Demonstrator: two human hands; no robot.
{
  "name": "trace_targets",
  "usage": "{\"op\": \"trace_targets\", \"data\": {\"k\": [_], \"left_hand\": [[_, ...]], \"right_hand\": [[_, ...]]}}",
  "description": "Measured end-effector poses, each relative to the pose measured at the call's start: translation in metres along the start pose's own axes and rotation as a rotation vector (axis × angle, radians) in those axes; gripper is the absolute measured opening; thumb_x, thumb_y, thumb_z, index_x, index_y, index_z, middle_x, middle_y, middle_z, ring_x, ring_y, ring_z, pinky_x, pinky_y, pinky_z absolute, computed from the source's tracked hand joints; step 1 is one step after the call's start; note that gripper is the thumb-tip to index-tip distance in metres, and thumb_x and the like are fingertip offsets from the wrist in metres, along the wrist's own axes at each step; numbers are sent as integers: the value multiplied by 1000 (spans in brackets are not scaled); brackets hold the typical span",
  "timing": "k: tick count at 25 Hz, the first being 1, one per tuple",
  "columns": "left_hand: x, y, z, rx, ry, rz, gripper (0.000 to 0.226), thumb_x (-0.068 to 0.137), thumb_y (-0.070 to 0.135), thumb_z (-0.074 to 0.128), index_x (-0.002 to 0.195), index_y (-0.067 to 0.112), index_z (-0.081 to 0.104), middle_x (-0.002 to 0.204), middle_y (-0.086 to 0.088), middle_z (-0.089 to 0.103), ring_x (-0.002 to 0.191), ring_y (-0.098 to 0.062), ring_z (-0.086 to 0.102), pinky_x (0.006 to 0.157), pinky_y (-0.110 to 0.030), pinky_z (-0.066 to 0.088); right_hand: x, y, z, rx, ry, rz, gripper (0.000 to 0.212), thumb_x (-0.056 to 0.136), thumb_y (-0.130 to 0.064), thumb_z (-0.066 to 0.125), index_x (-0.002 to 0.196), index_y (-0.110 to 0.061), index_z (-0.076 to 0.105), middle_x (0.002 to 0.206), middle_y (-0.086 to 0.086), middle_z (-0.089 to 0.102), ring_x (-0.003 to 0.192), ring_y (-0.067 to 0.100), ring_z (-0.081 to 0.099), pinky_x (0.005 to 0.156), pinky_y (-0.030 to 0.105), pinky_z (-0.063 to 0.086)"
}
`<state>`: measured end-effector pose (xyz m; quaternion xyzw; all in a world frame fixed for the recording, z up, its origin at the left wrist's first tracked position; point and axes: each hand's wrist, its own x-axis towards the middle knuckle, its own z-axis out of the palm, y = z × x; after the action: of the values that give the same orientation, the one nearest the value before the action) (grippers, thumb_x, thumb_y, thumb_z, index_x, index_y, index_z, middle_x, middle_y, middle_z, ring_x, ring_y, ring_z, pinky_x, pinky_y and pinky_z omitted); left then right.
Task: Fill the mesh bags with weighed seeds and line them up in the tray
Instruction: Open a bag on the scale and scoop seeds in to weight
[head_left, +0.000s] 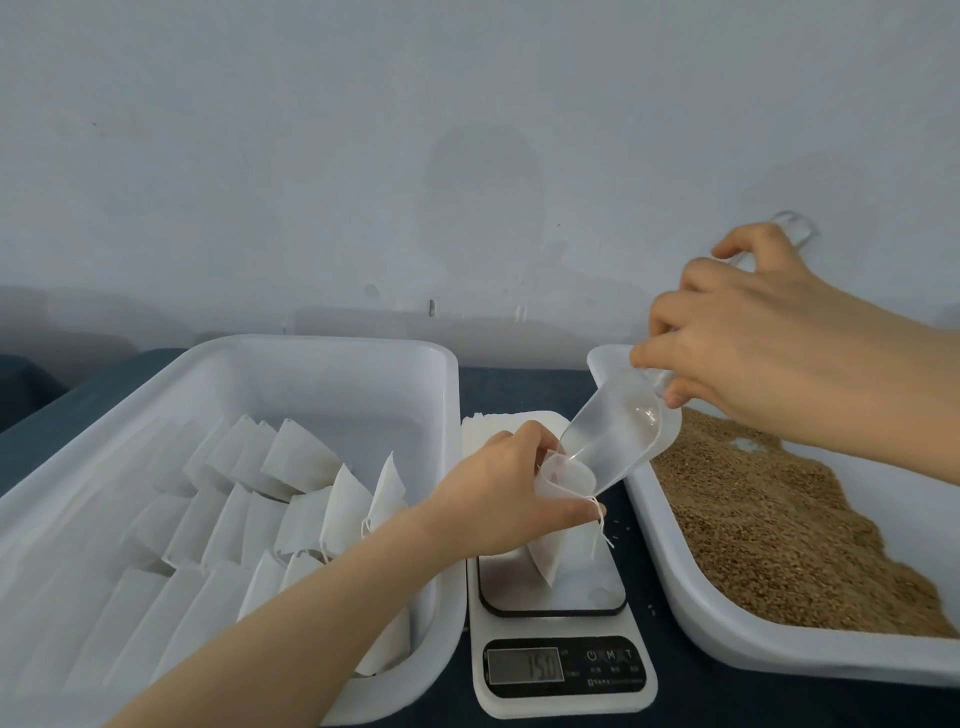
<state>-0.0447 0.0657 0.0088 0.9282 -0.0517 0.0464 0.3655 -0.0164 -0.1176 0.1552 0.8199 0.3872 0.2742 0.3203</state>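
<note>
My left hand (498, 499) pinches the open mouth of a white mesh bag (550, 551) that stands on the white scale (558, 670). My right hand (753, 338) grips the handle of a clear plastic scoop (618, 436), tilted down with its lip in the bag's mouth. The scoop looks empty. The scale's display shows digits. Brown seeds (779, 519) fill a white tray (779, 649) on the right. A large white tray (156, 374) on the left holds several filled mesh bags (301, 499) in rows.
A stack of flat empty bags (498, 426) lies behind the scale. A few loose seeds (618, 525) lie on the dark tabletop between the scale and the seed tray. A pale wall stands close behind.
</note>
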Motion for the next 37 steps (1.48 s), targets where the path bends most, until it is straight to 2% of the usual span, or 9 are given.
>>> {"op": "trace_targets", "data": {"k": [3, 6, 9, 11, 14, 20, 26, 31, 37], "left_hand": [[1, 0, 0, -8, -10, -4, 57, 69, 64, 69, 111, 35, 44, 110, 11, 53, 96, -8, 55, 88, -33, 51], [1, 0, 0, -9, -17, -16, 56, 71, 64, 67, 112, 35, 44, 108, 12, 54, 94, -8, 55, 86, -32, 51], [-1, 2, -1, 11, -9, 0, 52, 72, 64, 66, 108, 34, 44, 102, 12, 52, 86, -5, 51, 76, -27, 46], [-2, 3, -2, -1, -15, -7, 51, 72, 63, 66, 109, 35, 44, 105, 11, 53, 90, -7, 53, 79, -28, 48], [-1, 4, -1, -3, -11, -9, 51, 72, 62, 67, 110, 34, 45, 107, 11, 54, 94, -8, 54, 84, -31, 50], [-2, 2, -2, -4, -18, -6, 49, 73, 63, 65, 107, 37, 44, 105, 14, 53, 93, -4, 54, 84, -30, 51], [-2, 2, -2, -9, -12, -2, 45, 73, 63, 65, 105, 39, 43, 104, 15, 53, 91, -2, 52, 77, -25, 46], [-3, 2, -2, -9, -6, 6, 44, 74, 63, 65, 104, 39, 43, 104, 14, 53, 90, -4, 53, 76, -24, 45], [-4, 2, -3, -4, -12, 1, 45, 74, 63, 64, 104, 39, 43, 105, 13, 54, 91, -4, 54, 78, -25, 48]], "right_hand": [[-7, -1, -2, 45, 4, 24, 19, 85, -50, 56, 102, -42, 63, 96, -17, 59, 98, 13, 50, 92, 38, 10], [-21, 4, 5, 117, 138, 28, 14, 67, -37, 74, 78, -28, 72, 72, -7, 65, 73, 23, 60, 84, 41, 23], [-33, 17, 21, 233, 229, 164, 25, 77, -47, 58, 84, -27, 72, 77, -5, 68, 71, 24, 62, 78, 36, 26], [-41, 21, 41, 430, 184, 350, 42, 86, -61, 42, 98, -31, 67, 89, -9, 66, 76, 22, 61, 78, 36, 35], [-50, 11, 85, 712, 79, 703, 44, 81, -58, 49, 106, -25, 63, 98, -7, 60, 71, 14, 57, 69, 33, 44], [-44, -29, 155, 915, -345, 878, 31, 90, -31, 61, 73, -5, 65, 76, 10, 67, 52, 17, 55, 44, 22, 34], [-46, -39, 166, 640, -487, 803, 44, 90, -46, 54, 55, -20, 44, 97, 2, 62, 80, 21, 59, 85, 36, 47], [-49, -45, 168, 617, -562, 786, 38, 90, -43, 51, 59, -20, 53, 67, -3, 58, 69, 16, 54, 81, 36, 39], [-50, -45, 162, 557, -562, 851, 39, 93, -52, 43, 81, -21, 63, 83, -2, 60, 88, 22, 55, 91, 40, 36]]}}
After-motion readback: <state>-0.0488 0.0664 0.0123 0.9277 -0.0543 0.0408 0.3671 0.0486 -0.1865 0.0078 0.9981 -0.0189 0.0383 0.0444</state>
